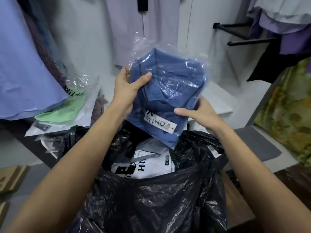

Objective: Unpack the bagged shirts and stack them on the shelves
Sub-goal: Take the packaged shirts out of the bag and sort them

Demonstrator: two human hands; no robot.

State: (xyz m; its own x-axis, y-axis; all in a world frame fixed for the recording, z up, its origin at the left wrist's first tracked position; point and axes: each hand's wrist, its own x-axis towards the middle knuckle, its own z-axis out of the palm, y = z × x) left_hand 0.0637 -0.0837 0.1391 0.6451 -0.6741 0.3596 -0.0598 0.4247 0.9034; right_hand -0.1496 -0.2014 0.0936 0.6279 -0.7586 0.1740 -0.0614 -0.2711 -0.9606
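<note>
A clothing storeroom with pale walls, garments hanging at both sides, and low white shelves along the back and left. At the centre, held up above an open sack, is a folded blue polo shirt [165,98] sealed in a clear plastic sleeve, collar end pointing away from the viewer and a white brand label [159,123] showing near its lower edge.

The left hand [129,88] grasps the packet at its upper left edge, thumb pressed on the front and fingers wrapped behind. The right hand [200,113] grasps the lower right corner, thumb on top. Both grips are closed on the packet, which tilts slightly, the lower end hanging just above the sack's mouth.

Directly below is a large black bin bag [151,190], its mouth open, with more bagged shirts [148,163] inside, mostly white with black lettering.

To the left, a low white shelf [42,132] already carries a loose pile of bagged shirts, a green one [67,110] uppermost. Behind the blue packet a bare white shelf [220,100] runs to the right.

The step in hand appears to be lifting this packet clear and carrying it to a shelf. To do it well, the packet is best kept flat and supported from beneath, since the slick sleeve could slide through a thumb pinch and the fold could sag. Lifting it fully clear of the bin bag's rim first should avoid snagging, and laying it square, edges aligned, should keep the stack from slipping.
</note>
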